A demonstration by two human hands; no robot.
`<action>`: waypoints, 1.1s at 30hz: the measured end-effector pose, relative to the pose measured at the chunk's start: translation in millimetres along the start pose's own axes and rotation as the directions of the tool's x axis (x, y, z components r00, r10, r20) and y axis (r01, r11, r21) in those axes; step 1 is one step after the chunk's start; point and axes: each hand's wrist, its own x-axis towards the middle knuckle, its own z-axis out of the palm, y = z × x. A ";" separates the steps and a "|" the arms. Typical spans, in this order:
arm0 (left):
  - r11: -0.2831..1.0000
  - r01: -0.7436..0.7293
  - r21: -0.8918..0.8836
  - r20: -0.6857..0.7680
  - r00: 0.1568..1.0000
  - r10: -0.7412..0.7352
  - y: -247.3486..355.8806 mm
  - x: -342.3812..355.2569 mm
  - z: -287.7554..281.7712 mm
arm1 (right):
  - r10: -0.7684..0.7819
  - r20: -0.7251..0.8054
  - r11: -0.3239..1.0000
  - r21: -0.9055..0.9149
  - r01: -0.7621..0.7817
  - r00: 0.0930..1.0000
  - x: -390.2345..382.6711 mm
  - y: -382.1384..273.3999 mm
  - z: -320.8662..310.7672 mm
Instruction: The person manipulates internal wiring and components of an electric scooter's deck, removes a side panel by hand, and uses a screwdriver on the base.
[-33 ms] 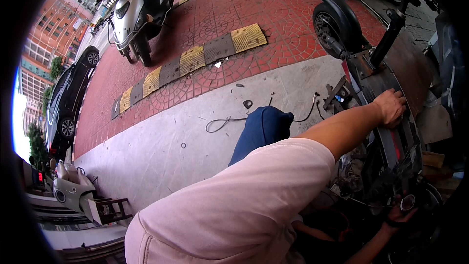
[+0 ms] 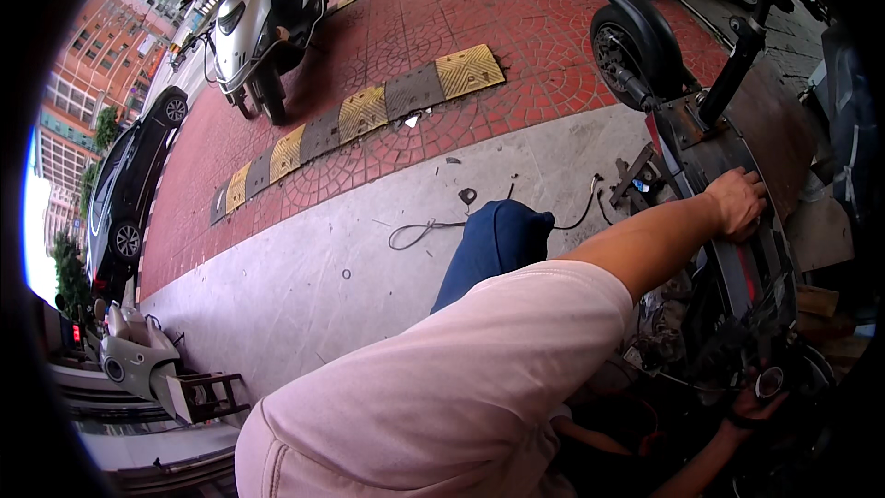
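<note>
My left arm, in a pale pink sleeve, reaches right to an electric scooter's long dark deck (image 2: 728,161). On that deck rests my left hand (image 2: 737,203), its fingers bent over and gripping the edge. In shadow at the lower right, my right hand (image 2: 751,404) is beside the scooter's dark lower parts, a dark band around its wrist. A round part with a pale rim (image 2: 770,382) shows at its fingers; whether it is held cannot be made out. The scooter's fat-tyred wheel (image 2: 622,53) and black fender lie at the far end.
My knee in blue trousers (image 2: 502,235) rises beside a looped black cable (image 2: 419,234) on the pale floor. Beyond lie a yellow-and-black speed bump (image 2: 364,109) and a parked silver scooter (image 2: 244,23). Wooden blocks (image 2: 817,300) sit at the right.
</note>
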 end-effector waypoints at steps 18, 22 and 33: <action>0.998 -0.043 -0.041 -0.040 0.998 0.041 1.1 3.9 -1.0 | -0.021 -0.129 0.993 0.109 0.035 0.991 -18.6 1.5 21.2; 0.997 -0.035 0.065 0.049 0.998 0.032 -2.6 3.5 -9.4 | -0.098 -0.146 0.971 0.203 0.127 0.984 -54.5 -16.5 62.9; 0.487 0.272 -0.830 0.181 0.957 -0.226 144.4 -44.4 -40.0 | -0.199 -0.222 0.921 0.290 0.259 0.955 -156.7 -41.3 49.9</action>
